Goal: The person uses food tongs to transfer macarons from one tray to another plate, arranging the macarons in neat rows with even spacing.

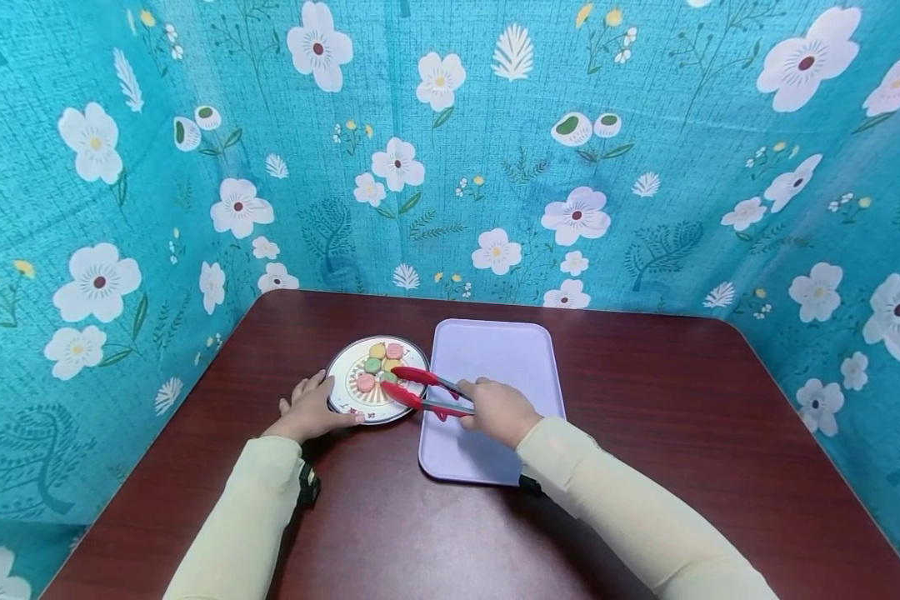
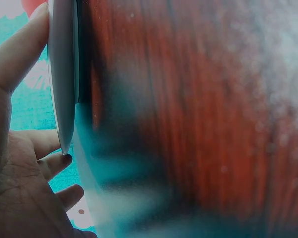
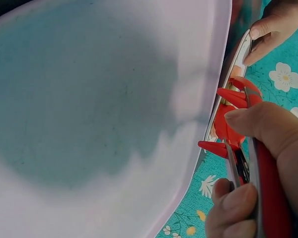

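A round white plate (image 1: 360, 406) with a dark rim and printed pattern carries several small pink, yellow and green macarons (image 1: 372, 365). My left hand (image 1: 310, 410) holds the plate at its near-left rim, thumb along the front edge and the other fingers spread at the left side. In my right hand (image 1: 501, 410) is a pair of tongs (image 1: 450, 408) with red tips and steel arms. The tong tips are apart over the plate's right part, on either side of a green macaron (image 1: 387, 377); whether they touch it I cannot tell.
Right of the plate lies a lilac rectangular tray (image 1: 495, 342), partly under my right hand and forearm. Both rest on a dark red-brown wooden table (image 1: 667, 383). Blue floral cloth (image 1: 450, 167) hangs behind and at the sides.
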`<state>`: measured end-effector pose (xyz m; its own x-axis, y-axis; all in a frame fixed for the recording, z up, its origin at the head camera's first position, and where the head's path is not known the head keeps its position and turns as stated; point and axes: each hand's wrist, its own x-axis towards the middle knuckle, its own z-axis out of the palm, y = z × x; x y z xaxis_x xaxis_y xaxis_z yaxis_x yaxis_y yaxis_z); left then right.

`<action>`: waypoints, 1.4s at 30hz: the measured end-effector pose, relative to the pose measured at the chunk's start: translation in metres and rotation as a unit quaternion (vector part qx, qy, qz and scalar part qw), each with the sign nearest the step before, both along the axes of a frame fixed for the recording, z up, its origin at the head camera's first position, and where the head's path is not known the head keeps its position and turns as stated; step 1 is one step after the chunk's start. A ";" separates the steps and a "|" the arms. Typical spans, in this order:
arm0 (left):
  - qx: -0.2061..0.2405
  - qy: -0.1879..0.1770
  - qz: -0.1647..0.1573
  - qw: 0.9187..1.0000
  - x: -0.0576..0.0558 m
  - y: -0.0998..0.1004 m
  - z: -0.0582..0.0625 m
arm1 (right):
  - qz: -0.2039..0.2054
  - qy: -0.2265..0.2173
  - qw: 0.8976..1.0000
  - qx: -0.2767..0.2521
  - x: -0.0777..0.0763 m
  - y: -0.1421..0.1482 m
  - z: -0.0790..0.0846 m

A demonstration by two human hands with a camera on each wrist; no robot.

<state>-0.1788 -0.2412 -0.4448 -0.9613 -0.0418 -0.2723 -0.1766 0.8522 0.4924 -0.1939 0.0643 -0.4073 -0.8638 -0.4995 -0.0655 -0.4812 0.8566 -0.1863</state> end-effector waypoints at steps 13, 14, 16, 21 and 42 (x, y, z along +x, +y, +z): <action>-0.001 0.002 -0.003 1.000 -0.001 -0.002 -0.002 | 0.004 -0.012 1.000 0.000 0.000 -0.002 0.005; -0.001 0.003 -0.003 1.000 -0.001 -0.002 -0.002 | 0.005 -0.011 1.000 0.000 0.000 -0.002 0.005; 0.000 0.004 -0.003 1.000 -0.001 -0.002 -0.002 | 0.008 -0.010 1.000 0.001 0.000 -0.002 0.006; -0.001 0.005 -0.005 1.000 -0.001 -0.002 -0.002 | 0.014 -0.009 1.000 0.001 -0.001 -0.003 0.008; -0.007 0.006 -0.006 1.000 0.001 0.000 0.002 | 0.021 -0.008 1.000 0.013 -0.001 -0.006 0.014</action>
